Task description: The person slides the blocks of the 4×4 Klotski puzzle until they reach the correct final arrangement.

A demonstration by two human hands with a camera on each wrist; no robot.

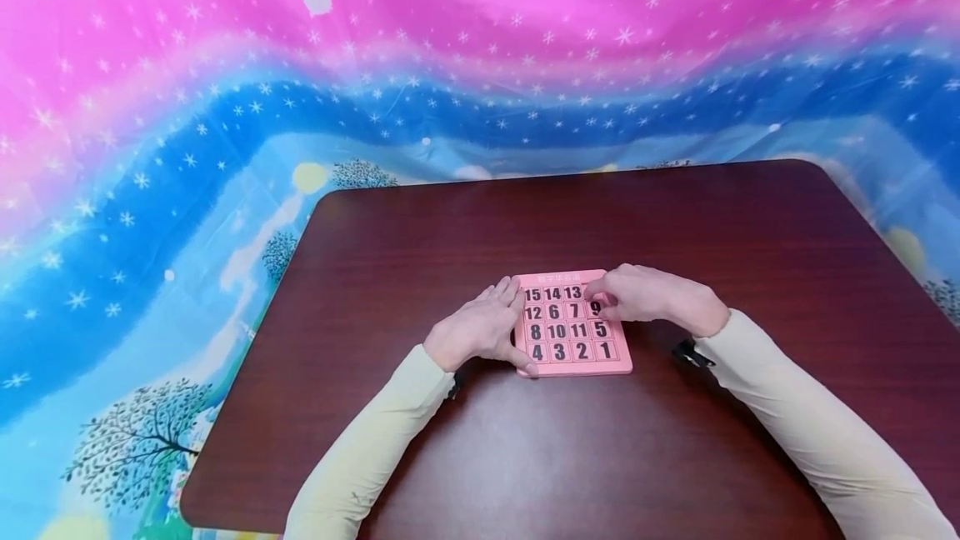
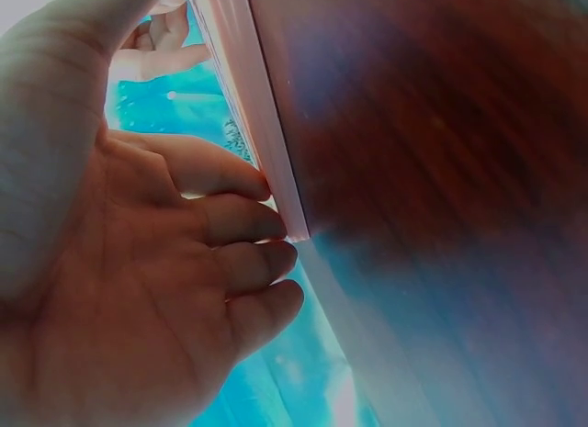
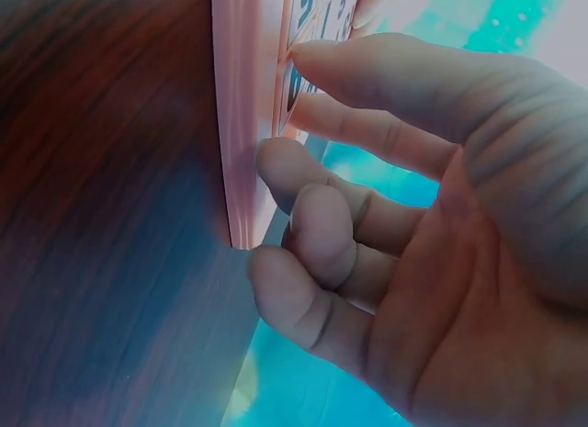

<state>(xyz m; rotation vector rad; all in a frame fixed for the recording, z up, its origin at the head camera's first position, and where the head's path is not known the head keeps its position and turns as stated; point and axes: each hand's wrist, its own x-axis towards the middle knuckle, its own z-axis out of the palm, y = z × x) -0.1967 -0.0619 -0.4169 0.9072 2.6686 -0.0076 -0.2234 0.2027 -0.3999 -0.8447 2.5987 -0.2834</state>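
A pink number sliding puzzle [image 1: 577, 370] lies flat on the table, its tiles printed with black numbers. My left hand [image 1: 480, 325] rests against its left side, fingers extended along the edge and thumb at the near-left corner. In the left wrist view those fingertips [image 2: 285, 227] touch the side of the frame. From the right, my right hand [image 1: 652, 297] reaches over the upper-right part, thumb and index finger on either side of the 9 tile [image 1: 596, 307]. Its other fingers [image 3: 322, 234] curl beside the frame. The top-right corner space is partly hidden under this hand.
The brown wooden table [image 1: 420, 232] has rounded corners and extends around the puzzle. Behind and to the left hangs a pink and blue patterned cloth [image 1: 450, 40]. A black strap [image 1: 693, 353] shows at the right wrist.
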